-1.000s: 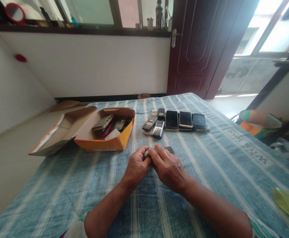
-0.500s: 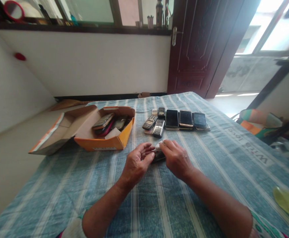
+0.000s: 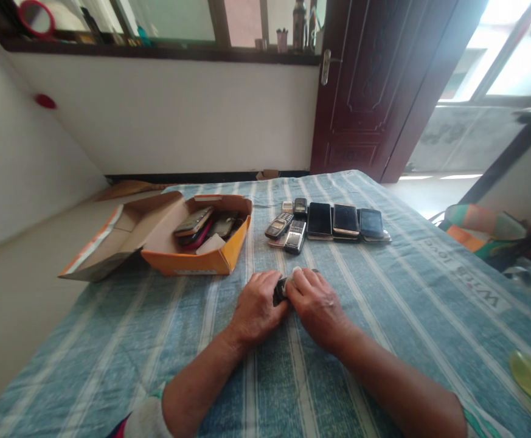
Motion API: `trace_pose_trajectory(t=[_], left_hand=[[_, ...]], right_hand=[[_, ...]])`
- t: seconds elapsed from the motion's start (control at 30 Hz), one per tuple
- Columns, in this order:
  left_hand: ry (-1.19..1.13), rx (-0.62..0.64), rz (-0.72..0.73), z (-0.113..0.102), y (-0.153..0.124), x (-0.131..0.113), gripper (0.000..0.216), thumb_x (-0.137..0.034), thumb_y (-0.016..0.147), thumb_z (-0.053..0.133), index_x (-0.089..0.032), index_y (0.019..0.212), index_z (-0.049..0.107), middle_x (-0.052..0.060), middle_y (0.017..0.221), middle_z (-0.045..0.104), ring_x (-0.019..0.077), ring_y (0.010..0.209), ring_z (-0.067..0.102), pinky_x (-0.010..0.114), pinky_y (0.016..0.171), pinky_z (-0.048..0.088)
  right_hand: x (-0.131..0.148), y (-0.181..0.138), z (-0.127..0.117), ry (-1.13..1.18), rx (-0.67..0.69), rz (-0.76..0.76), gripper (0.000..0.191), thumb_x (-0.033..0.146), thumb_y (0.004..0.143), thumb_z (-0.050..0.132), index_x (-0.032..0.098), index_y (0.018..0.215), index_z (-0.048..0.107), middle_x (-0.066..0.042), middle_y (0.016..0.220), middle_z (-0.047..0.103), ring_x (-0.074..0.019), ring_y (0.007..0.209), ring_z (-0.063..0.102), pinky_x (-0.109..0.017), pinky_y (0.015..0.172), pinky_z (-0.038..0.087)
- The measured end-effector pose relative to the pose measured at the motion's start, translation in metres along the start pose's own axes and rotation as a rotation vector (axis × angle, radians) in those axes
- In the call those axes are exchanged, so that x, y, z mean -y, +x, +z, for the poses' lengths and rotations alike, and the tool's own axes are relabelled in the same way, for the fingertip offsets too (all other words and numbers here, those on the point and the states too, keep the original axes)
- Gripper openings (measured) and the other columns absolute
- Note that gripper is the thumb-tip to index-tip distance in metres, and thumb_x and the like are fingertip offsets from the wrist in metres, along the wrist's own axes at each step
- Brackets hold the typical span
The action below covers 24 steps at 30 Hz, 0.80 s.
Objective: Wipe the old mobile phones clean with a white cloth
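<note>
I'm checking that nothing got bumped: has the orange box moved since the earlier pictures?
No. The orange box keeps its place against the striped cloth; only the whole view shifted slightly.

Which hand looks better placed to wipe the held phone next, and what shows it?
Probably the right hand: it pinches a white wad over the dark phone, while the left hand seems occupied holding the phone's left side.

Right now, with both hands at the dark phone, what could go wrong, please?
The dark phone might slip from the left hand onto the striped cloth. The small white wad could escape the right hand's fingers. A knuckle might nudge the silver-faced phone, which lies just beyond the hands.
</note>
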State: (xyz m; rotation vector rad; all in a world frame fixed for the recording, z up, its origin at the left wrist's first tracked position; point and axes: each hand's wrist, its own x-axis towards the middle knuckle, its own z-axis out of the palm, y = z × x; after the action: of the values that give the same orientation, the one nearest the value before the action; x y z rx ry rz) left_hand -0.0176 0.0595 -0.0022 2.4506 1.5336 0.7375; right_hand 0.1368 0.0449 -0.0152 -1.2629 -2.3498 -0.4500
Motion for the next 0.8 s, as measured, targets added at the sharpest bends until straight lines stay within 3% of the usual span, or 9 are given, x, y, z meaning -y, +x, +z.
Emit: trace_pose_trajectory(t=[0.17, 0.37, 0.5, 0.8], left_hand=[[-0.016, -0.006, 0.008, 0.001, -0.001, 0.003, 0.019, -0.018, 0.072, 0.064, -0.016, 0.091, 0.062, 0.009, 0.093, 0.068, 0.0261, 0.093, 0.061, 0.039, 0.083, 0.051], [-0.077, -0.010, 0.011, 0.002, -0.003, 0.004, 0.029, -0.020, 0.071, 0.066, -0.017, 0.100, 0.062, 0.008, 0.098, 0.068, 0.0259, 0.094, 0.060, 0.040, 0.084, 0.050], [-0.103, -0.019, -0.003, 0.001, -0.002, 0.002, 0.030, -0.019, 0.070, 0.066, -0.019, 0.100, 0.062, 0.007, 0.096, 0.068, 0.0254, 0.093, 0.060, 0.039, 0.083, 0.050], [-0.136, -0.050, -0.016, 0.008, -0.002, 0.007, 0.038, -0.015, 0.072, 0.061, -0.016, 0.110, 0.060, 0.009, 0.101, 0.068, 0.0246, 0.094, 0.060, 0.038, 0.085, 0.050]], right_hand=[[0.001, 0.000, 0.000, 0.061, 0.003, -0.032, 0.015, 0.012, 0.092, 0.050, 0.012, 0.095, 0.066, -0.011, 0.095, 0.060, -0.0255, 0.100, 0.050, -0.035, 0.082, 0.045], [-0.020, 0.002, -0.001, 0.039, 0.109, 0.119, 0.017, 0.007, 0.091, 0.048, 0.013, 0.087, 0.064, -0.010, 0.090, 0.058, -0.0235, 0.093, 0.050, -0.033, 0.079, 0.045], [-0.031, 0.004, 0.002, 0.042, 0.105, 0.165, 0.019, 0.007, 0.091, 0.048, 0.016, 0.083, 0.062, -0.009, 0.088, 0.057, -0.0220, 0.090, 0.050, -0.031, 0.076, 0.044], [-0.003, 0.012, 0.007, 0.145, 0.060, -0.088, 0.016, 0.017, 0.094, 0.049, 0.014, 0.102, 0.063, -0.008, 0.093, 0.058, -0.0218, 0.093, 0.049, -0.032, 0.080, 0.043]])
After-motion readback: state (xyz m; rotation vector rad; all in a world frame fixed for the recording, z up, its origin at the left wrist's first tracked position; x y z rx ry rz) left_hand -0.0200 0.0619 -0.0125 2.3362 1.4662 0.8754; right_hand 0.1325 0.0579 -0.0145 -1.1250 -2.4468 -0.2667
